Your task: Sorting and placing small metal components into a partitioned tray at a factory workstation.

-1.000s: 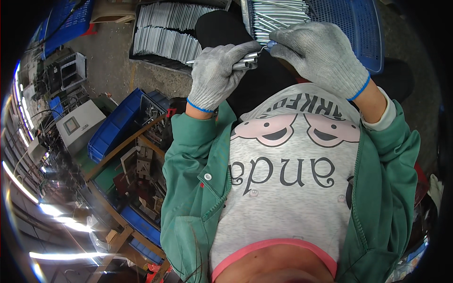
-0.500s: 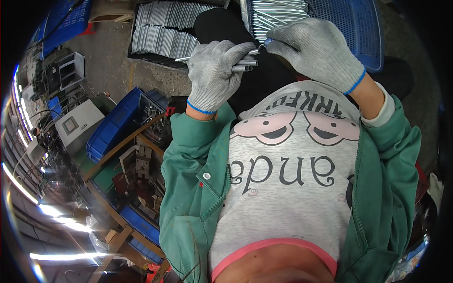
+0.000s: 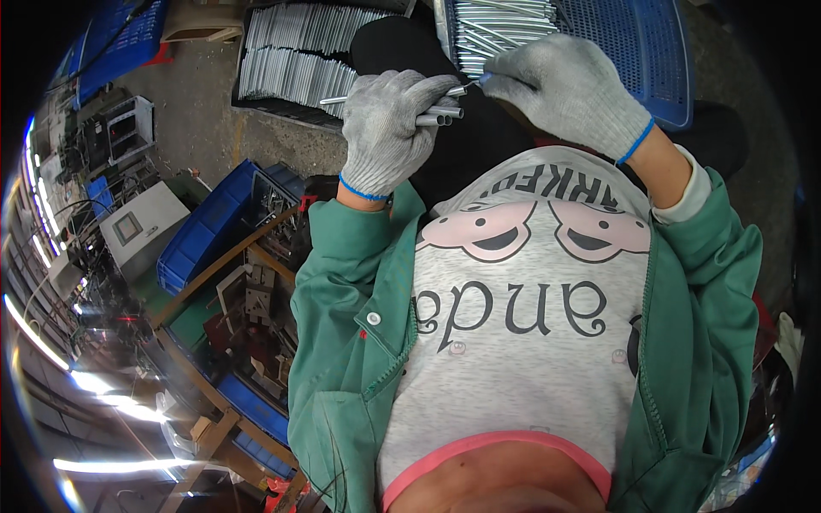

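Note:
My left hand (image 3: 386,132), in a grey knitted glove with a blue cuff edge, is closed around several short metal tubes (image 3: 441,114). Their open ends point right, and one thin end sticks out on the hand's left side. My right hand (image 3: 569,101), gloved alike, pinches a small blue-handled tool (image 3: 485,78) with a thin metal tip. That tip meets the end of the uppermost tube (image 3: 457,91); whether it goes inside is too small to tell. Most of the tool's handle is hidden in the right glove.
Beyond my left hand, a dark crate (image 3: 248,104) holds rows of metal tubes (image 3: 295,73). A blue perforated basket (image 3: 654,64) with more loose tubes (image 3: 496,30) stands beyond my right hand. To the left are a blue bin (image 3: 205,231), a grey control box (image 3: 141,224) and a wooden frame (image 3: 205,286).
Both hands have shifted very slightly, and the tubes in my left hand have turned a little. The tool's tip stays at the tube's end, with the blue handle now less visible.

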`<state>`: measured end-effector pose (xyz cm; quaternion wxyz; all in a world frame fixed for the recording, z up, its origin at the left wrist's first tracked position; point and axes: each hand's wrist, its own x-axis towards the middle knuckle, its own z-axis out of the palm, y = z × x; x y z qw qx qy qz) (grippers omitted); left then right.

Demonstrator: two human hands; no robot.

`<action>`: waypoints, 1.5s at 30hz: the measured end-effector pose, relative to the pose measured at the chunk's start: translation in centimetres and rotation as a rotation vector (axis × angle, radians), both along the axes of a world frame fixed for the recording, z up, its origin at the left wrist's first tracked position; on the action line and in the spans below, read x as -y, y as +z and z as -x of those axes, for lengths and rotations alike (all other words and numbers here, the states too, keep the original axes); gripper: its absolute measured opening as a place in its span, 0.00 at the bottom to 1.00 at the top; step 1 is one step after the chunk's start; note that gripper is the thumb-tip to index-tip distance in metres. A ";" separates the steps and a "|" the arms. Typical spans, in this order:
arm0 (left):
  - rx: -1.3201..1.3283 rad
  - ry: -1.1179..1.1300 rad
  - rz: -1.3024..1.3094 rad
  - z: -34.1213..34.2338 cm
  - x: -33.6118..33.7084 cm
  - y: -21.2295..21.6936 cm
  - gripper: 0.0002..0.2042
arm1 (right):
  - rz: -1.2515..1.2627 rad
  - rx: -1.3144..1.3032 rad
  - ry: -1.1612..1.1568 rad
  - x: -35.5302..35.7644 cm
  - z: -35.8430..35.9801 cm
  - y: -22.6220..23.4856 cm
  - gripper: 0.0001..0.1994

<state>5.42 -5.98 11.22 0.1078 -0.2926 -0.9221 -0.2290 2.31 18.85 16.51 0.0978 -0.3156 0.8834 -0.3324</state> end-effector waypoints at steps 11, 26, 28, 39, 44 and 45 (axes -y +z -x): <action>-0.086 0.006 0.041 2.6 -1.9 -0.7 0.10 | -0.065 0.031 -0.194 -1.9 0.7 -3.0 0.14; -0.065 -0.141 0.282 10.1 -7.7 -12.5 0.17 | 0.150 0.147 -0.845 -10.3 -6.4 -7.3 0.14; -0.084 -0.129 0.285 10.7 -7.3 -12.3 0.18 | 0.194 0.105 -0.864 -10.5 -6.7 -7.6 0.14; 0.065 -0.055 0.597 19.6 -13.0 -11.4 0.17 | 0.225 -0.045 -0.865 -9.8 -6.8 -7.7 0.12; -0.010 -0.085 0.687 22.6 -13.3 -13.8 0.15 | 0.205 -0.030 -0.889 -10.0 -7.0 -7.5 0.12; -0.018 -0.090 0.710 22.7 -13.1 -14.0 0.15 | 0.200 -0.021 -0.893 -10.0 -7.0 -7.5 0.11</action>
